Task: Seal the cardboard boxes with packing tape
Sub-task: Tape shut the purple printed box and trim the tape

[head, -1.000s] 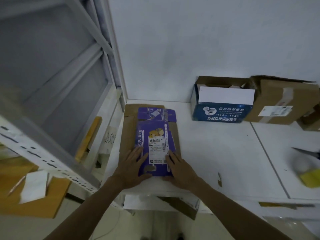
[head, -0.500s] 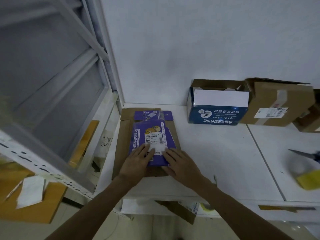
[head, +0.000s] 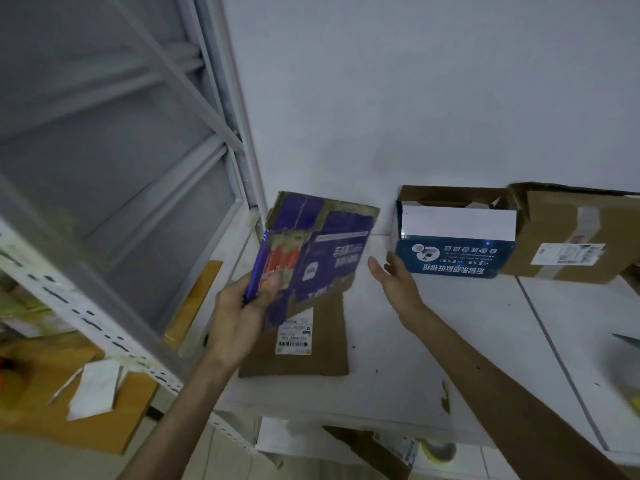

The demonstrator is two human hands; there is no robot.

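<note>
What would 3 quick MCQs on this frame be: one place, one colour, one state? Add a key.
1. Where does the flat brown cardboard lie?
A. on the white table, below the held-up purple carton
B. on the floor
C. upright against the wall

2. What colour is the printed front of the open box nearest the right hand?
A. red
B. blue
C. green

3. What is the left hand doing?
A. lying flat on the table
B. hanging empty
C. gripping the purple carton's lower left edge

Key:
1 A: the cardboard lies flat on the tabletop, partly hidden by the carton.
2 B: the front is blue with white print.
3 C: the thumb and fingers pinch the carton's edge and hold it off the table.
</note>
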